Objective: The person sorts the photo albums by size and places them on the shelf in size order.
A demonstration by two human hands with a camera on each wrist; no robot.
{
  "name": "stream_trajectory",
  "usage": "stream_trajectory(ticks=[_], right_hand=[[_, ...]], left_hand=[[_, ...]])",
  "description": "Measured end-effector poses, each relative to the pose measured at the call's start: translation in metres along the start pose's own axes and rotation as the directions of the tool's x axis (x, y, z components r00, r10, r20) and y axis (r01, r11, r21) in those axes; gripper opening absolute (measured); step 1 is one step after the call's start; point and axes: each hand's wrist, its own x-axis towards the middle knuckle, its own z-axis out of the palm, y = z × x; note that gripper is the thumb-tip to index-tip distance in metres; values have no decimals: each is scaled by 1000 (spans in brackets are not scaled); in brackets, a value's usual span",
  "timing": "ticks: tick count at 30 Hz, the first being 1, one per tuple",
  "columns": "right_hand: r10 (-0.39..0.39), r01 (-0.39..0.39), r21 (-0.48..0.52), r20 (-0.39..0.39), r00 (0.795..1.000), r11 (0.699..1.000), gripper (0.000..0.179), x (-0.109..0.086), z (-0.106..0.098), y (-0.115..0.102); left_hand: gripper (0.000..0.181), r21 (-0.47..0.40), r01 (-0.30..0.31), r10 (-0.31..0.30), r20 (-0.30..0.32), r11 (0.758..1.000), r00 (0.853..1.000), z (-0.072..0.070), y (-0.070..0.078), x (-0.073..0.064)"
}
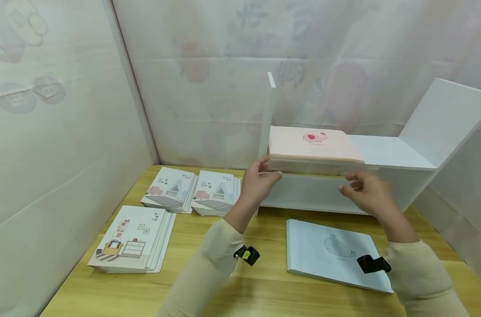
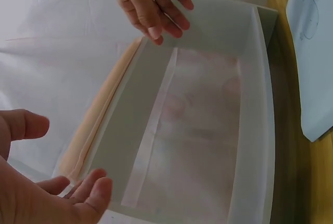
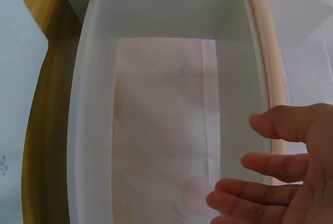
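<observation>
A pink book (image 1: 289,143) with a red elephant print lies flat on the upper board of a white desktop shelf (image 1: 388,152), against its left upright. My left hand (image 1: 255,184) is at the book's front left corner, fingers loosely bent and holding nothing. Near the front right corner, my right hand (image 1: 368,193) has its fingers spread and grips nothing. In the left wrist view, the book's pink edge (image 2: 101,112) runs along the shelf top between both hands. The right wrist view shows the right fingers (image 3: 260,193) apart in front of the shelf.
A pale blue book (image 1: 311,248) with a whale drawing lies on the wooden table (image 1: 224,286) before the shelf. Three stacks of white illustrated books stand at the left: a front stack (image 1: 131,237), a back one (image 1: 170,187) and one beside the shelf (image 1: 214,191).
</observation>
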Motion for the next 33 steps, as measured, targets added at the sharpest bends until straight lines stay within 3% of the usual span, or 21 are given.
stream_trajectory(ticks=[3,7,13,24,33], right_hand=[[-14,19,-51,90,996,999,66,-4,1,-1],[-11,29,-101,171,985,995,67,-10,2,0],[-11,37,-124,208,978,992,64,-19,4,12],[2,24,-107,237,972,994,68,-37,12,46],[111,-77,-119,313,943,990,74,-46,21,71]], left_hand=[[51,126,16,-24,60,992,998,-3,-4,-5],[48,271,15,-62,166,962,984,-6,-9,-12],[50,328,62,-151,253,943,955,-2,-19,-18],[51,352,109,-222,299,930,928,10,-54,-23],[49,401,116,-243,282,909,928,4,-76,-25]])
